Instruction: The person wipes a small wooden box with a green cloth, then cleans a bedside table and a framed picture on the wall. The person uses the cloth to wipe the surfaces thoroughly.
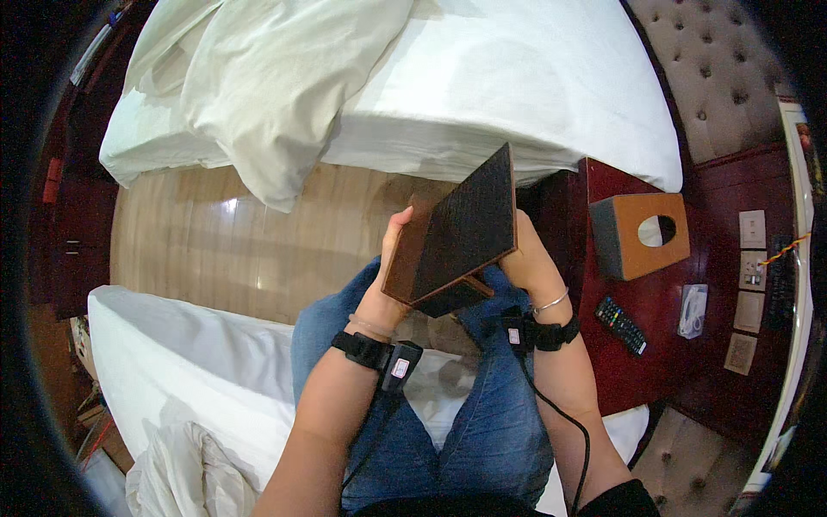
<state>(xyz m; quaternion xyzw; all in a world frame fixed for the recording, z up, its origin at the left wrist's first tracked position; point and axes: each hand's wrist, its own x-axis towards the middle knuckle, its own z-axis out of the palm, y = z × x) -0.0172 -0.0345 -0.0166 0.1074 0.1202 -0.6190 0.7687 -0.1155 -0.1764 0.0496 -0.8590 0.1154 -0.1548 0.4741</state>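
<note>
Over my lap I hold a boxy brown-and-black stand-like object (465,226), tilted, with a dark grained panel and a brown side. What kind of thing it is, I cannot make out. My left hand (389,263) grips its left brown side, thumb up along the edge. Around its right edge goes my right hand (532,258), with the fingers partly hidden behind the panel. A short brown piece (475,286) juts from its lower side. Both wrists wear black straps with small dark devices and cables.
To the right, a dark red bedside table (633,370) bears a brown tissue box cover (642,234), a black remote control (620,326) and a small white item (693,312). Wall sockets (752,267) are beyond it. A white bed (517,77) with a rumpled cover stands ahead, across a wooden floor (198,250).
</note>
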